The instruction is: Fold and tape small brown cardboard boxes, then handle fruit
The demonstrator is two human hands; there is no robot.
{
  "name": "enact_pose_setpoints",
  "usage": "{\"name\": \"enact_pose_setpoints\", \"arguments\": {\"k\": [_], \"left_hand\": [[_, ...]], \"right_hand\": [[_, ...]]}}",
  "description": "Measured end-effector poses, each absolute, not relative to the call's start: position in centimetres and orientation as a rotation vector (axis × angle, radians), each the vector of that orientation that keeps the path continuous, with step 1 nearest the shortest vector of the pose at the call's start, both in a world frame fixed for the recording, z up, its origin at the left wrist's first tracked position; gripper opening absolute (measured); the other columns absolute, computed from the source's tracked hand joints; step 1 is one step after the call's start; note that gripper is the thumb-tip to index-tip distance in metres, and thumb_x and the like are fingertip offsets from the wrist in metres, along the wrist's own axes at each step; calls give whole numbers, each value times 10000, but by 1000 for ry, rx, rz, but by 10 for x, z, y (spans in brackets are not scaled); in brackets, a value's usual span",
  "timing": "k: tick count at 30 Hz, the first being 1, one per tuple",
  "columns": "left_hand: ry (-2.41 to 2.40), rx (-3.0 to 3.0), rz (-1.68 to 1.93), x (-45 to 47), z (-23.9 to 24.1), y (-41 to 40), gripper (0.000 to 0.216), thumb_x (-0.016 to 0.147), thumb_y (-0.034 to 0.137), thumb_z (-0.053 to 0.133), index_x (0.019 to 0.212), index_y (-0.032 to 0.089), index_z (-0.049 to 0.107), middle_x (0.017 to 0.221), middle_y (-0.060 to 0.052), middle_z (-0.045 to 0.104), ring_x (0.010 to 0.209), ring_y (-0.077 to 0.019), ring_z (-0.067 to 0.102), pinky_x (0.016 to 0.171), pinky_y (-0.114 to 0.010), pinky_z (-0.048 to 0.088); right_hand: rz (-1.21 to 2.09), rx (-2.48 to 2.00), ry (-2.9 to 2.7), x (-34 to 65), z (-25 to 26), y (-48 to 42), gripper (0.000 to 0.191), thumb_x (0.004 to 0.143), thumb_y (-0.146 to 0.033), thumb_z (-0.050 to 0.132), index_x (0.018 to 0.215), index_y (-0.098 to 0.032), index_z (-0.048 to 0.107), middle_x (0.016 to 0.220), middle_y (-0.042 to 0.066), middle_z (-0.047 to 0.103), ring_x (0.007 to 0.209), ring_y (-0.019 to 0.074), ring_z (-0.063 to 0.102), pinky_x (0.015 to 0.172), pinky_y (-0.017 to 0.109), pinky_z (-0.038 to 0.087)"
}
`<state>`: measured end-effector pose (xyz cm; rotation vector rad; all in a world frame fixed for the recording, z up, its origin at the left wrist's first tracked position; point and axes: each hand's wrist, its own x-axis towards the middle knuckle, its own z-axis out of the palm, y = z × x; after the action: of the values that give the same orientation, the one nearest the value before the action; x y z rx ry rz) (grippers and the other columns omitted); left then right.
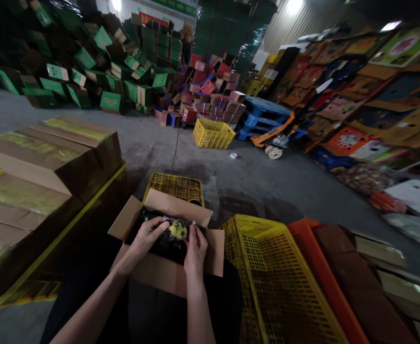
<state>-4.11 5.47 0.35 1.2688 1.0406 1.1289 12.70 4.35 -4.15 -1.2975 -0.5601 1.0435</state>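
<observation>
Between my two hands is a small yellow packet with dark spots in clear, shiny plastic [177, 230]. My left hand [151, 234] pinches its left end between thumb and fingers. The right end is gripped by my right hand [196, 243]. I hold it just over an open cardboard box [174, 204], whose flaps are folded outward. Dark, glossy plastic [172, 251] shows inside the box; what lies beneath it is hidden. The box sits at my lap, close to my knees.
A yellow crate [267, 258] stands to the right, beside an orange crate [305, 227] with cartons. Taped cartons [45, 157] stand at left. Ahead are a low yellow crate [174, 184], another yellow crate [213, 134], a pallet jack [274, 131] and heaped green boxes [111, 101].
</observation>
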Motion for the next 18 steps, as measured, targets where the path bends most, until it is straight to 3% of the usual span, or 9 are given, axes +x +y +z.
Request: {"name": "enact_pose_setpoints", "arguments": {"k": [9,18], "left_hand": [[1036,1270,1126,-42,5,54,361,906,494,618,933,151,725,880,-47,717,821,-207,626,738,-266,458],[911,1212,1118,-39,3,58,436,835,455,725,1156,161,705,1130,-93,747,1090,-290,667,958,-352,491]], "right_hand": [[1000,-1297,-562,127,-43,44,534,766,-581,741,1100,-164,753,1080,117,764,952,260,702,701,302,564],[1035,-1237,-528,127,-37,44,502,769,-573,747,1067,-170,742,1055,102,760,954,256,708,718,311,579]]}}
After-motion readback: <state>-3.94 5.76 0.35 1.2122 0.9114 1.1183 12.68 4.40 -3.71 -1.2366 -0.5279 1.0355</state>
